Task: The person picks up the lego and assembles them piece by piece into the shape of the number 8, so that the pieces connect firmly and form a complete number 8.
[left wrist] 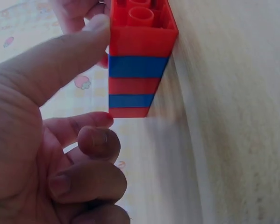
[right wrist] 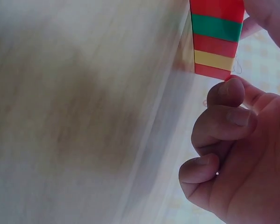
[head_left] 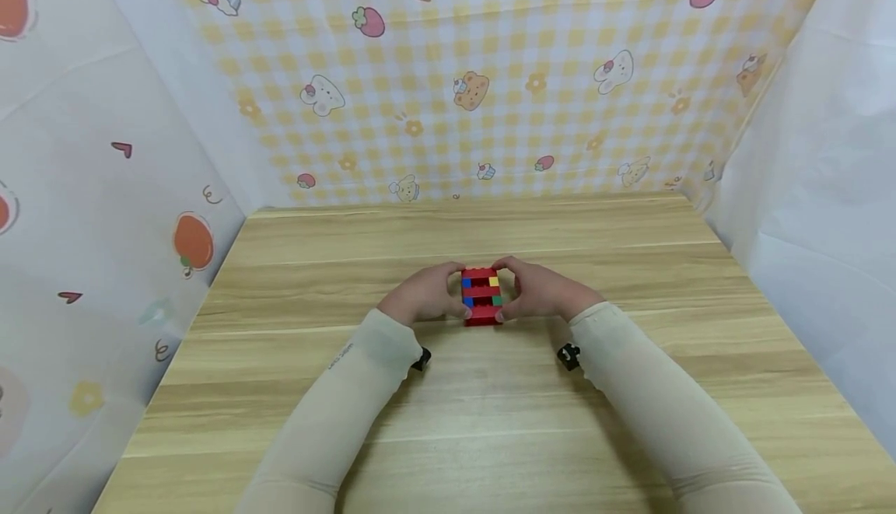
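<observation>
A small structure of stacked toy bricks (head_left: 479,291) lies on the table between both hands. It has red layers, with blue bricks between them on the left side and yellow and green ones on the right. My left hand (head_left: 428,293) pinches its left side, thumb at the near end and index finger at the far end. My right hand (head_left: 542,291) holds the right side the same way. In the left wrist view, the near red brick (left wrist: 142,42) shows its hollow underside with round tubes. The right wrist view shows the green brick (right wrist: 216,28) between red ones.
The wooden tabletop (head_left: 448,436) extends around the hands. A yellow checked cloth (head_left: 434,133) hangs behind its far edge, and white cloths (head_left: 819,187) hang at both sides. Small black devices (head_left: 569,356) sit at the wrists.
</observation>
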Demonstrator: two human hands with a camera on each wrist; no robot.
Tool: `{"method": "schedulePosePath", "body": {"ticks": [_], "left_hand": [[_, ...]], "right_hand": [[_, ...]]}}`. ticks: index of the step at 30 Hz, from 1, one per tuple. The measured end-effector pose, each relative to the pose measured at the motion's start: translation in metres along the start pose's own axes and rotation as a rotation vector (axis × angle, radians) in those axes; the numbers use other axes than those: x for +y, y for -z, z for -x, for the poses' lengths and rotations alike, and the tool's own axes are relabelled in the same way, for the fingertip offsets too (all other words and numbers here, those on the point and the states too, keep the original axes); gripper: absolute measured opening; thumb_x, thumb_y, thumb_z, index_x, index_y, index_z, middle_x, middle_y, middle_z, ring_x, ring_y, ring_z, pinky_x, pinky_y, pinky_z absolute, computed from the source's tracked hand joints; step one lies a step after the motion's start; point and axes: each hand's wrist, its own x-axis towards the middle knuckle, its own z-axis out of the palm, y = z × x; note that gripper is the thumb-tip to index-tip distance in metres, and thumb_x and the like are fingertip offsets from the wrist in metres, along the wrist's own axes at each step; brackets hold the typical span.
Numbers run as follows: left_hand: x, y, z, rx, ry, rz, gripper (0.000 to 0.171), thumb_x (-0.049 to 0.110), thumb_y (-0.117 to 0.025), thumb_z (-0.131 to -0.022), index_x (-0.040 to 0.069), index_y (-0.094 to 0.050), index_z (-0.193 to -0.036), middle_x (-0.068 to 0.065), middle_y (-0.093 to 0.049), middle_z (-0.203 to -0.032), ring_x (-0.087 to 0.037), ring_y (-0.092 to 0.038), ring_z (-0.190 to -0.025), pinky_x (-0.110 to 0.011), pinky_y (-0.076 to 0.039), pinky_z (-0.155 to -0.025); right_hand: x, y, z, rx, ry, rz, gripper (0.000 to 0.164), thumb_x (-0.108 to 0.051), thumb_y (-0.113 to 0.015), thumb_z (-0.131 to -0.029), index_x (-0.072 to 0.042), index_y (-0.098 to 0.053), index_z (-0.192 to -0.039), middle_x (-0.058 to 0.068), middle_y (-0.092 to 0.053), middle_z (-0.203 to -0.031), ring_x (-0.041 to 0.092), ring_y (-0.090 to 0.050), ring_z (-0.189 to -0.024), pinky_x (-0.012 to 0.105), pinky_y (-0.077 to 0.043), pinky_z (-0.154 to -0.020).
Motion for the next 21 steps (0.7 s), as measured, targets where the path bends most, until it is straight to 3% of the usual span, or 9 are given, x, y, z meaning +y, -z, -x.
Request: {"method": "schedulePosePath", "body": {"ticks": [7, 21], "left_hand": [[0.0013, -0.0002, 0.0023, 0.019, 0.012, -0.026, 0.089, 0.033, -0.09, -0.085, 0.024, -0.043, -0.161, -0.005, -0.047, -0.162, -0.03, -0.049, -0.141, -0.059, -0.039, -0.118], [-0.0033, 0.0019, -0.0072, 0.029, 0.02, 0.013, 0.085, 0.032, -0.09, -0.086, 0.028, -0.045, -0.159, -0.004, -0.045, -0.164, -0.031, -0.046, -0.145, -0.06, -0.037, -0.119]], "right_hand": [[0.0024, -0.0007, -0.0037, -0.002, -0.008, -0.009, 0.089, -0.035, -0.091, -0.083, -0.025, -0.042, -0.156, 0.009, -0.061, -0.097, 0.025, -0.056, -0.086, 0.038, -0.047, -0.074], [0.0044, 0.0034, -0.0069, -0.003, -0.031, -0.044, 0.091, -0.038, -0.091, -0.084, -0.03, -0.04, -0.159, 0.01, -0.061, -0.102, 0.026, -0.056, -0.088, 0.039, -0.048, -0.076]]}}
